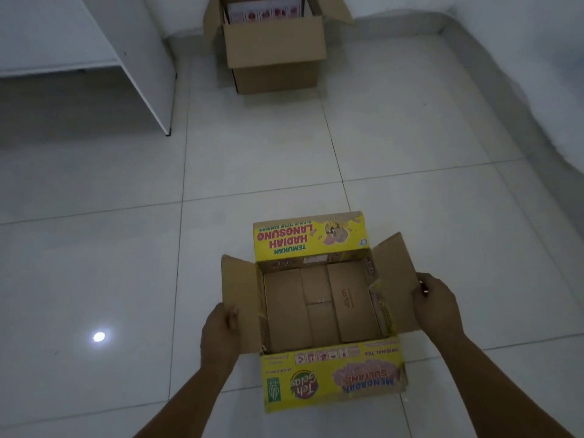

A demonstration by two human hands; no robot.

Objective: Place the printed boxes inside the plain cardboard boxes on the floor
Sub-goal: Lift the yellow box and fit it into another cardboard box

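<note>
Head view shows an open yellow printed cardboard box low in the middle of the frame, with the left hand pinching its left brown flap and the right hand pinching its right flap. It is empty inside, so it is probably light, and the thin flaps may bend; holding lower on the sides seems safer. A plain brown cardboard box at the top middle stands open on the white tiled floor, with pink-printed packs showing inside.

Yellow printed box; plain brown cardboard box.
</note>
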